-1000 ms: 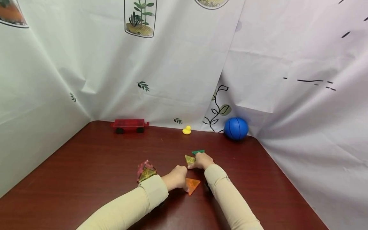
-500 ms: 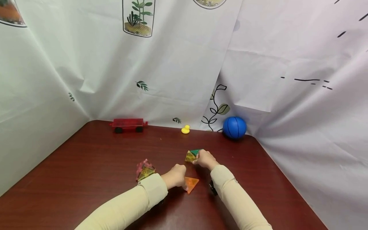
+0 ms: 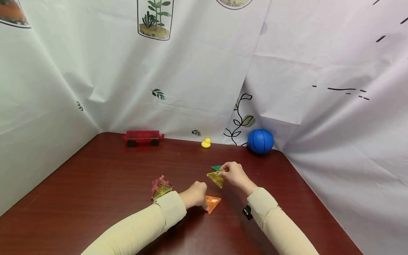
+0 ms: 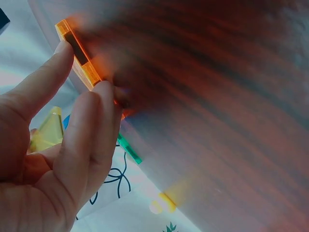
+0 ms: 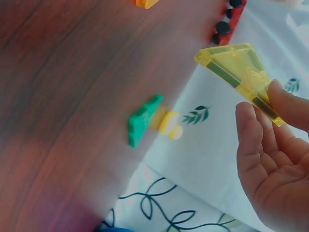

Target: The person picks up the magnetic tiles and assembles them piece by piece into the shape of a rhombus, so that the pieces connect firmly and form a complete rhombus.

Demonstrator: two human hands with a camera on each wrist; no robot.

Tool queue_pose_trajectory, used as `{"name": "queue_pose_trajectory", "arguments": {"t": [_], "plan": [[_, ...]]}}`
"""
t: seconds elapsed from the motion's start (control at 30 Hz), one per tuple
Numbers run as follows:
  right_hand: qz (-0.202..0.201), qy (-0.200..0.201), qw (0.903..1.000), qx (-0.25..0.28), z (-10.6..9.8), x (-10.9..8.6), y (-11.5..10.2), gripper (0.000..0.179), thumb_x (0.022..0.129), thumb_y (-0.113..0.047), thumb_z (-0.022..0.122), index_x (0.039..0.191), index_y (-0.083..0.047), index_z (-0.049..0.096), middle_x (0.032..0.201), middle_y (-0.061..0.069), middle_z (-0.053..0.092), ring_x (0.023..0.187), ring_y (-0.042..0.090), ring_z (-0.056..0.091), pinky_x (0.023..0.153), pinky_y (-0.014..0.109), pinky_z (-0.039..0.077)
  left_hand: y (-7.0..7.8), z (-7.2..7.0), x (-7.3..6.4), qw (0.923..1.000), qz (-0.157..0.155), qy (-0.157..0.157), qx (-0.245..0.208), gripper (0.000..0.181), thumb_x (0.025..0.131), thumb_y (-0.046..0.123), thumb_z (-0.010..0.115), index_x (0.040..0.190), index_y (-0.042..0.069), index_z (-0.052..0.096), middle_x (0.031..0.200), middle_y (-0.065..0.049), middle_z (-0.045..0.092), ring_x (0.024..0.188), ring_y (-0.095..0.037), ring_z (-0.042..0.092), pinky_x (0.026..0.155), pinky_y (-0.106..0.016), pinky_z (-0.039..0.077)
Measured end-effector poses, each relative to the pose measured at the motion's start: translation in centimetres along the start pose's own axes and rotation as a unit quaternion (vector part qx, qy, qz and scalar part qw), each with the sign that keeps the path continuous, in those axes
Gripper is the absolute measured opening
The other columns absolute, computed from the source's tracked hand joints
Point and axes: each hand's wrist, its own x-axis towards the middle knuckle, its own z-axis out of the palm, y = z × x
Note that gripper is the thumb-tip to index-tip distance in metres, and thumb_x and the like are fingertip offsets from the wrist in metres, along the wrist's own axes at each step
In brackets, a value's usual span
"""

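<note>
The left hand [image 3: 195, 194] is pinching an orange triangular tile [image 3: 213, 203] between thumb and fingers, low at the bench [image 3: 95, 177]; whether it is touching the surface is not showing clearly. The right hand [image 3: 236, 174] is gripping 1 end of a yellow triangular tile [image 3: 216, 179], which is hanging tilted above the bench near a green tile [image 3: 216, 168]. A pink-and-yellow cluster [image 3: 161, 187] is sitting beside the left cuff [image 3: 170, 209]. At the back, 3 toys are standing: a red wagon [image 3: 142, 136], a yellow duck [image 3: 206, 143] and a blue ball [image 3: 260, 141].
</note>
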Motion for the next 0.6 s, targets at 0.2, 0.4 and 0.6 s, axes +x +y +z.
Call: {"name": "queue_pose_trajectory", "arguments": {"t": [0.2,0.4,0.6], "plan": [[-0.017,0.002,0.9998,-0.008,-0.4,-0.7,-0.1,0.006,0.075,-0.009,0.068,0.078,-0.005,0.065,0.070,0.000,0.060,0.061,0.012,0.052,0.051,0.025,0.045,0.1,0.0,0.1,1.0000,-0.003,0.003,0.008,0.039,0.051,0.021,0.085,0.070,0.005,0.054,0.061,-0.001,0.049,0.057,-0.012,0.047,0.054,-0.025,0.042],[-0.017,0.009,0.9997,-0.015,-0.5,-1.2,0.4,0.006,0.073,-0.009,0.069,0.077,-0.007,0.065,0.069,-0.001,0.059,0.062,0.011,0.052,0.052,0.024,0.044,0.1,0.0,0.0,1.0000,-0.004,-0.001,0.005,0.038,0.053,0.021,0.084,0.069,0.007,0.053,0.061,-0.001,0.048,0.055,-0.012,0.047,0.052,-0.026,0.041],[-0.017,0.016,0.9997,-0.009,-0.8,-2.0,0.9,0.006,0.072,-0.008,0.070,0.076,-0.007,0.065,0.068,-0.002,0.059,0.061,0.011,0.051,0.052,0.025,0.043,0.2,0.0,-0.1,1.0000,-0.004,0.001,0.005,0.038,0.052,0.021,0.084,0.068,0.007,0.053,0.061,-0.001,0.048,0.056,-0.012,0.046,0.052,-0.026,0.041]]}}
